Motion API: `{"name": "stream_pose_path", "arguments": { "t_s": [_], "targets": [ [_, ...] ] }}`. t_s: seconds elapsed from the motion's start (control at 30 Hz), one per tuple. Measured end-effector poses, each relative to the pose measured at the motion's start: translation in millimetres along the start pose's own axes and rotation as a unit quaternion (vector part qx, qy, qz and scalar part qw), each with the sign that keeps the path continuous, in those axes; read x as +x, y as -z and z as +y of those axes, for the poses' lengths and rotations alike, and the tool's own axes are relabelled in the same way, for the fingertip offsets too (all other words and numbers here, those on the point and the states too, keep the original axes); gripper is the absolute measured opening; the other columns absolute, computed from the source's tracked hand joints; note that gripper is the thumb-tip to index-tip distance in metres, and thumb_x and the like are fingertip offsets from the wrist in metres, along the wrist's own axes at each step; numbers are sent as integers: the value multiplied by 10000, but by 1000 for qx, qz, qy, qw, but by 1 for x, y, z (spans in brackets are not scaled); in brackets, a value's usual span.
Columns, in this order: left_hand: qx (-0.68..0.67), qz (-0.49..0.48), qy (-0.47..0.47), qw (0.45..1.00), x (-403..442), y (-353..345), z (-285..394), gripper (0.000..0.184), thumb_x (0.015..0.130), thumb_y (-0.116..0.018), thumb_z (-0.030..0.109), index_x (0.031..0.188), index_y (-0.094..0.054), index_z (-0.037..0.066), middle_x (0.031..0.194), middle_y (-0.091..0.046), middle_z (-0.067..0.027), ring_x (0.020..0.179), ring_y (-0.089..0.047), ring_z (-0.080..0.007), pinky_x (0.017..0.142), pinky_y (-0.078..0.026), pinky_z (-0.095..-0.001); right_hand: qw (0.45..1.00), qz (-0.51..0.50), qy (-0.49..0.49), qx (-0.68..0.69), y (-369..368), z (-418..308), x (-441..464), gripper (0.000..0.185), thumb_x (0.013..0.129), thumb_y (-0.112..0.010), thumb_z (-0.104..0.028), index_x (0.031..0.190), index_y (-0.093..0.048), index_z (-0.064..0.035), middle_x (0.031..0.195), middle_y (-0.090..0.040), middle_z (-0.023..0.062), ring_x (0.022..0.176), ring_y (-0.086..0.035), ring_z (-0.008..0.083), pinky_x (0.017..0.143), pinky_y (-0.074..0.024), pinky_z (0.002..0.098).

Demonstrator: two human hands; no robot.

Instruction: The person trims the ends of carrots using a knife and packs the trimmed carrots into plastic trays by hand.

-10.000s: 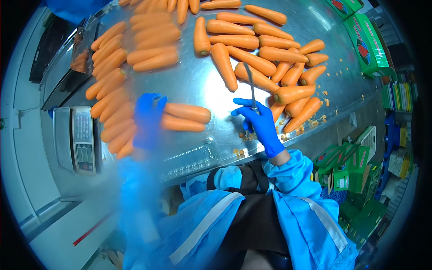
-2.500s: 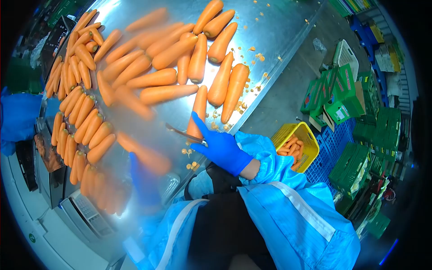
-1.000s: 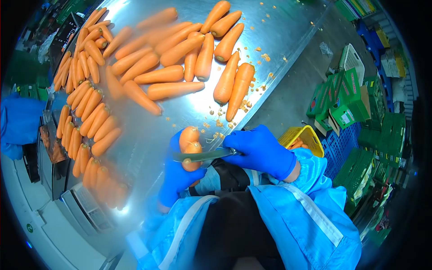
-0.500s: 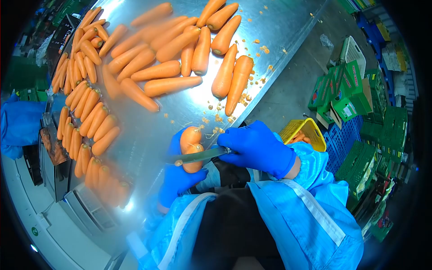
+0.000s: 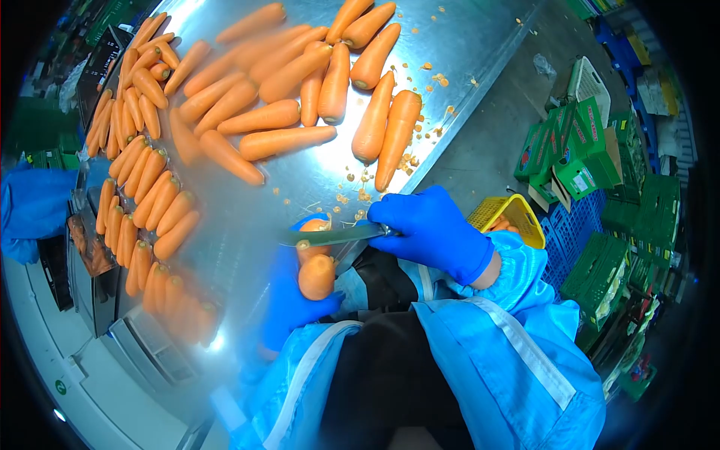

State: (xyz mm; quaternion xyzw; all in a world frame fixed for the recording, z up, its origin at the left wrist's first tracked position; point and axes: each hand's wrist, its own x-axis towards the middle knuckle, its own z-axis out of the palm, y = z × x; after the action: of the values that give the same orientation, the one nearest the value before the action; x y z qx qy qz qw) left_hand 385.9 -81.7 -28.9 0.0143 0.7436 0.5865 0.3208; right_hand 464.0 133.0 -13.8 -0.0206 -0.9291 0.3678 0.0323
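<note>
My left hand (image 5: 289,300), in a blue glove and blurred by haze, is closed around two carrots by their thick ends. The nearer carrot (image 5: 316,277) shows a rounded, smooth end; the other carrot (image 5: 313,225) lies partly behind the blade. In my right hand (image 5: 439,236), also gloved in blue, is a knife (image 5: 337,235), its blade pointing left across the farther carrot. A small round carrot piece (image 5: 302,245) sits against the blade near its tip.
Loose carrots (image 5: 289,142) cover the far part of the metal table (image 5: 457,97), with cut scraps near its right edge. Rows of carrots (image 5: 154,195) lie at left. A yellow crate (image 5: 521,221) holding carrots stands at right, near green boxes (image 5: 585,157). A person's blue sleeve (image 5: 34,202) shows far left.
The knife has moved up and away from the nearer carrot to the farther one, carrying the small round piece. The nearer carrot's end is now uncovered. My right hand has shifted slightly right.
</note>
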Motion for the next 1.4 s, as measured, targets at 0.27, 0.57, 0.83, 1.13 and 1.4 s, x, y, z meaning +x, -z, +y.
{"name": "stream_pose_path", "arguments": {
  "t_s": [0.27,0.57,0.83,1.13,1.4],
  "targets": [
    [41,0,-35,999,3,-13,-3,668,867,-599,642,1167,-594,45,910,-567,20,814,-515,-94,719,-423,-281,1000,-11,5,-22,-5,-4,4,175,829,-674,-325,858,-648,-155,792,-626,76,697,-660,285,570,-506,377],
    [-214,-23,-64,975,-8,-10,7,822,782,-694,627,1344,-464,71,1098,-561,-34,1006,-557,-191,939,-442,-385,903,82,-325,268,-15,76,5,249,864,-704,-260,1015,-704,-63,817,-717,90,636,-664,156,580,-503,277],
    [-615,-135,-164,760,54,34,-26,956,755,-678,629,1449,-325,74,1191,-500,-77,1105,-514,-251,1020,-405,-451,951,60,-278,120,-52,60,19,406,856,-719,-256,1218,-636,-91,895,-706,115,830,-690,189,770,-545,329],
    [-538,-101,-243,801,45,63,-51,882,789,-653,546,1470,-333,85,1267,-537,-127,1151,-532,-301,1068,-384,-484,863,-32,-143,483,-85,-50,36,680,811,-781,-187,1400,-472,-43,1323,-574,99,1223,-535,200,992,-469,348],
    [-479,31,-101,871,20,115,-66,910,725,-688,443,1470,-335,57,1306,-540,-158,1165,-556,-312,1034,-441,-458,809,-55,-238,534,-127,-65,49,634,768,-823,-266,1297,-557,-39,1179,-651,117,1081,-616,197,933,-496,356]
  ]
}}
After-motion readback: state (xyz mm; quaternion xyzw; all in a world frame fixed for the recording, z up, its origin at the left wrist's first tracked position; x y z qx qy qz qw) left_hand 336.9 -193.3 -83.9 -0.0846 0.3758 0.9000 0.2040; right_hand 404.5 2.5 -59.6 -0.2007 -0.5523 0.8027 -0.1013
